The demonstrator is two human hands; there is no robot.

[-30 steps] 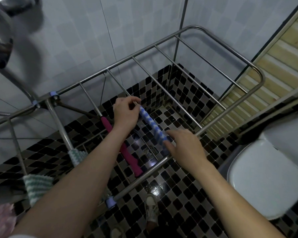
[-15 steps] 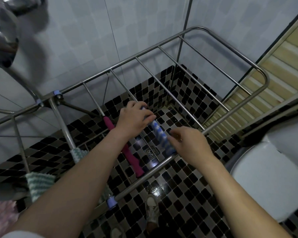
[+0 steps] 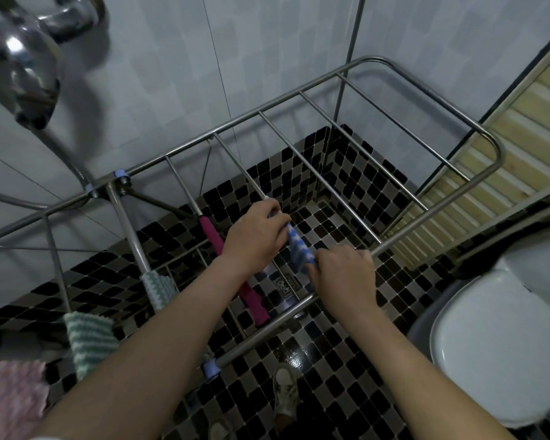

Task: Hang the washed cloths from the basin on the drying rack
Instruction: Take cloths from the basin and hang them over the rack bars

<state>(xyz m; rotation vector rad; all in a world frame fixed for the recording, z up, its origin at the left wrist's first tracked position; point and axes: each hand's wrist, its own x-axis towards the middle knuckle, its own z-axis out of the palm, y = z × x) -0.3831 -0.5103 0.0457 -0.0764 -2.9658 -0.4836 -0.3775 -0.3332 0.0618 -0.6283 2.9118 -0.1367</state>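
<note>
**Rack.** Stainless drying rack (image 3: 442, 208) stands over the black-and-grey tiled floor (image 3: 346, 192), w/ parallel rails running from the wall side toward the person.

**Task item.** The blue-and-white cloth (image 3: 299, 249) is draped over 1 rail near the middle of the rack's R section, bunched narrow along that rail.

**Hands.**
- L hand (image 3: 254, 230): fingers curled over the cloth's far end, gripping it against the rail.
- R hand (image 3: 343, 274): fingers curled round the near end, close to the front frame bar – also gripping.
- The 2 hands sit close together, only a short length of cloth showing between them.

**Other cloths on the rack.**
- Magenta cloth (image 3: 215, 238) – wrapped along the next rail to the L, partly hidden by the L wrist.
- Green-and-white striped cloth (image 3: 158, 285) on the thick centre bar.
- 2nd green-striped cloth (image 3: 89, 335) on a rail farther L.
- Pink cloth (image 3: 10, 395) at the lower-L corner; what carries it cannot be told.

**Surroundings.** Toilet (image 3: 502, 344) at R, lid down, contents not visible. Floor drain (image 3: 288, 284) lies below the rails. Shower head (image 3: 23, 68) at upper L. 1 shoe (image 3: 285, 392) shows on the floor under the front bar.
</note>
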